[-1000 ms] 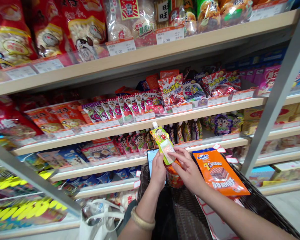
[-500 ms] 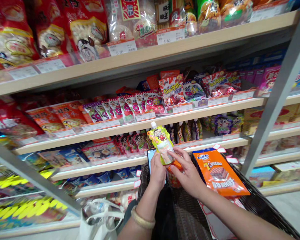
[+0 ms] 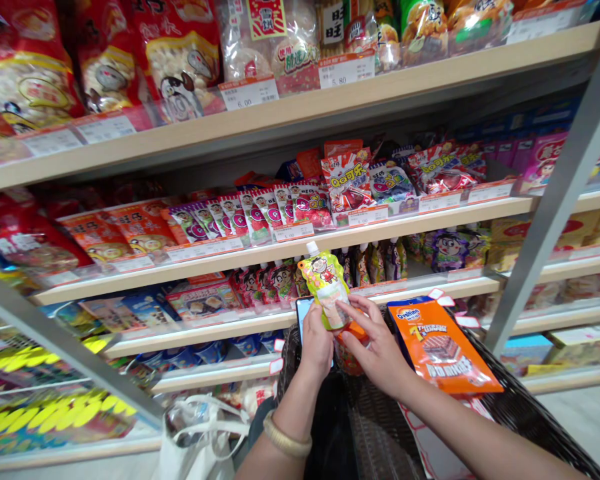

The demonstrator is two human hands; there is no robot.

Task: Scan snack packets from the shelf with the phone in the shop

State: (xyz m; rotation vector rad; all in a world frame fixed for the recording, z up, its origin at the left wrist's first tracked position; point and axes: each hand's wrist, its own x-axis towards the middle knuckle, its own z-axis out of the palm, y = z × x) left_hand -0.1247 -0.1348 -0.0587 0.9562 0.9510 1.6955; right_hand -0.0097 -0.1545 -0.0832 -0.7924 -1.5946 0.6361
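Observation:
A yellow-green spouted pouch (image 3: 326, 277) with a white cap and a cartoon figure is upright, tilted slightly left, in front of the lower shelf. My left hand (image 3: 316, 343) is closed round its lower left side, with a phone (image 3: 304, 309) partly visible behind that hand. My right hand (image 3: 375, 340) reaches in from the right, fingers apart, fingertips at the pouch's lower front. Under the hands lies a dark wicker basket (image 3: 523, 413). On its right side rests an orange Ovaltine bag (image 3: 443, 347).
Shelves (image 3: 280, 113) of packaged snacks with price labels stretch across the view. Grey uprights (image 3: 555, 193) stand at right and left. A white bag (image 3: 200, 433) is at the lower left. Small candy bags (image 3: 347, 180) line the middle shelf.
The view has shifted slightly, moving the pouch and shelves a little to the right in the picture. Both hands keep nearly the same pose around the pouch.

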